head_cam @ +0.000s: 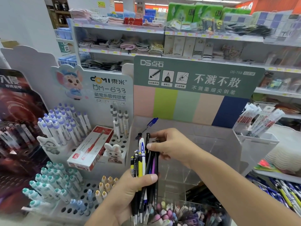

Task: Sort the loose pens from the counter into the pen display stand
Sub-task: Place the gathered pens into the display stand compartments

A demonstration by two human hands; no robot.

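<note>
One bundle of pens, roughly ten, exact count uncertain since the barrels are overlapping. One blue pen is lying alone in the top row of the clear acrylic display stand. One red-and-white pen box is resting on the white perforated stand to the left.

The bundle's tips are running off the bottom edge. The stand's clear dividers are hard to trace, so the compartment count is not readable.

The left hand is curling round the lower half of the bundle, thumb pressing across the barrels. The right hand is pinching the top of a black pen in the bundle between thumb and fingertips, in front of the acrylic stand.
</note>
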